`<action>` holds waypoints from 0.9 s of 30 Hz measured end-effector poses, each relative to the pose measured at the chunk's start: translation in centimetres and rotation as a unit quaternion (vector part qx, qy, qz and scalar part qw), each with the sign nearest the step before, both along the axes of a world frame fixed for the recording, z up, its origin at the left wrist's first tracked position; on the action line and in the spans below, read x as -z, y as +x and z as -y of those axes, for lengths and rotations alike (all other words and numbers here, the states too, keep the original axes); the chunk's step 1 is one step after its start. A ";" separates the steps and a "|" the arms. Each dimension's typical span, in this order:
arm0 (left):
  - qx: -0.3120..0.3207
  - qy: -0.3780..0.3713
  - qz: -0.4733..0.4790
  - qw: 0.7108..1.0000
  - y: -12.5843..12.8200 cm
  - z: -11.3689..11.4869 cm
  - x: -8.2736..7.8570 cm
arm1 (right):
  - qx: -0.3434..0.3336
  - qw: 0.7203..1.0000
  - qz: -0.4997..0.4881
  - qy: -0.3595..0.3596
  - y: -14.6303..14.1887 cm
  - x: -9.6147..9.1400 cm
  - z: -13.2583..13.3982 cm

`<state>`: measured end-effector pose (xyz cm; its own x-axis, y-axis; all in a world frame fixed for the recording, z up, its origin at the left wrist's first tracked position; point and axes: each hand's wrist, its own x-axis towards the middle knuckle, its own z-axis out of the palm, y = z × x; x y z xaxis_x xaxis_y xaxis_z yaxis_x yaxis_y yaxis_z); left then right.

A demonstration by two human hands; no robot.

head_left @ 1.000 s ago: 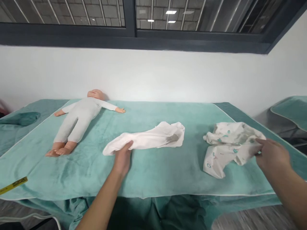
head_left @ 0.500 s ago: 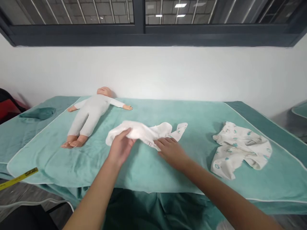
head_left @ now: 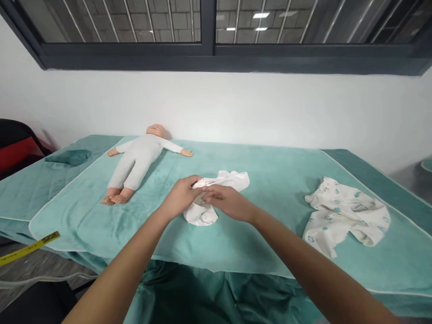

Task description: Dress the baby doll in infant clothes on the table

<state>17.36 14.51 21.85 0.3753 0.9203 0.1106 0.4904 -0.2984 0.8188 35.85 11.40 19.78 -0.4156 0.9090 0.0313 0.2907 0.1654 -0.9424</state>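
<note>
At frame centre, the left hand point(head_left: 181, 194) pinches the white garment point(head_left: 233, 180), apparently to steady it for the right hand point(head_left: 230, 202), whose own hold on it cannot be confirmed

Both bare forearms point(head_left: 126, 252) slant inward, left hand point(head_left: 181, 197) and right hand point(head_left: 232, 202) close together, fingers point(head_left: 213, 193) bent

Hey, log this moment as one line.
left hand: holding white cloth | right hand: at same cloth | doll: lying left | printed garment: lying right, untouched

Room runs from white cloth point(head_left: 234, 180) rightward until patterned garment point(head_left: 349, 213) blocks it
</note>
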 end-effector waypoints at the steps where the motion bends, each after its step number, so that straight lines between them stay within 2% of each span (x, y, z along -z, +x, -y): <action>1: -0.007 0.013 0.001 1.000 -0.2 -0.1 -0.2 | 0.013 1.000 0.013 0.000 0.4 -0.7 0.1; 5: 0.019 0.060 0.010 0.998 -0.1 -0.6 -2.7 | 0.124 0.984 0.031 0.128 1.8 -4.5 -1.4; 7: 0.054 0.089 0.015 0.994 0.2 -0.8 -4.6 | 0.092 0.982 0.028 0.164 2.5 -6.6 -2.8; 9: 0.060 0.119 0.013 0.991 0.4 -1.0 -6.6 | 0.000 0.991 0.028 0.131 3.0 -8.5 -3.9; 11: 0.028 0.151 -0.004 0.988 0.6 -1.0 -8.3 | -0.065 0.992 0.055 0.091 3.1 -10.1 -4.5; 12: 0.004 0.167 -0.017 0.986 0.6 -1.0 -9.0 | -0.073 0.989 0.086 0.093 3.1 -10.7 -4.6; 14: -0.025 0.200 -0.052 0.978 0.5 -0.8 -10.0 | -0.043 0.973 0.177 0.145 2.7 -11.6 -4.4; 17: -0.037 0.250 -0.138 0.958 0.1 -0.6 -10.5 | 0.028 0.928 0.287 0.235 2.2 -12.2 -4.0; 21: -0.075 0.312 -0.277 0.906 -0.7 -0.4 -10.4 | 0.096 0.895 0.343 0.269 2.1 -12.9 -3.2; 23: -0.079 0.329 -0.309 0.889 -0.9 -0.4 -10.3 | 0.137 0.864 0.380 0.300 2.0 -13.1 -2.8; 25: -0.092 0.334 -0.304 0.887 -0.9 -0.5 -10.2 | 0.172 0.829 0.407 0.344 2.0 -13.1 -2.6; 27: -0.117 0.326 -0.262 0.901 -0.8 -0.6 -10.0 | 0.191 0.812 0.400 0.380 2.2 -12.9 -2.8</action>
<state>16.52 15.09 31.87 0.3379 0.7841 0.5207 0.8707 -0.4705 0.1435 38.03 14.21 32.66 -0.2725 0.8206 0.5023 0.9264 0.3649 -0.0935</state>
